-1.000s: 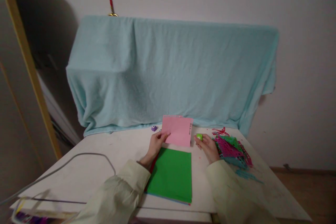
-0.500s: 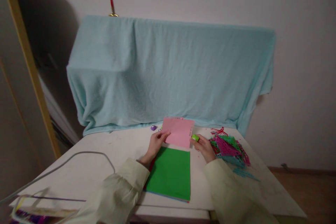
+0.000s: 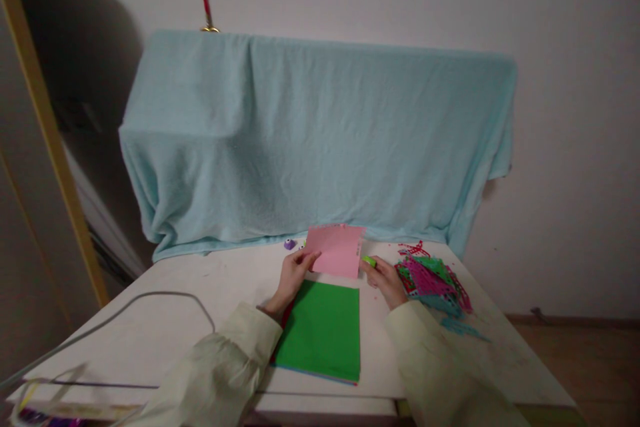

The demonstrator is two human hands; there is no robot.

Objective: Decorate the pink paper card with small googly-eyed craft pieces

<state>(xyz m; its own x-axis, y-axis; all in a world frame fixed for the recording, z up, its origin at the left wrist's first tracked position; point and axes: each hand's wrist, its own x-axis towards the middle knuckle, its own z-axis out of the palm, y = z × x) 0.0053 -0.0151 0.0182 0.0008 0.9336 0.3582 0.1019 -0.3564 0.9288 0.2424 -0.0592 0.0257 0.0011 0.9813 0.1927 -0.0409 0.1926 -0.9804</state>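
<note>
My left hand (image 3: pixel 294 275) pinches the left edge of a pink sheet of paper (image 3: pixel 334 250), held up off the table. Small punched holes run along the sheet's top and right edges. At the right edge my right hand (image 3: pixel 386 280) is closed around a small green paper punch (image 3: pixel 369 261); whether the sheet sits in its slot I cannot tell. Below the pink sheet lies a stack of coloured paper (image 3: pixel 323 333), green on top, with red and blue edges showing. A purple punch (image 3: pixel 289 244) stands behind my left hand, with another green item partly hidden beside it.
Punched-out paper scraps (image 3: pixel 435 280) in pink, green, red and blue are heaped on the right of the white table (image 3: pixel 150 340). A grey cable (image 3: pixel 165 293) loops across the left side. A light blue cloth (image 3: pixel 320 140) hangs along the back.
The view has shifted slightly. The green punch is tilted a little differently in my right hand at the paper's right edge. Both hands keep their hold.
</note>
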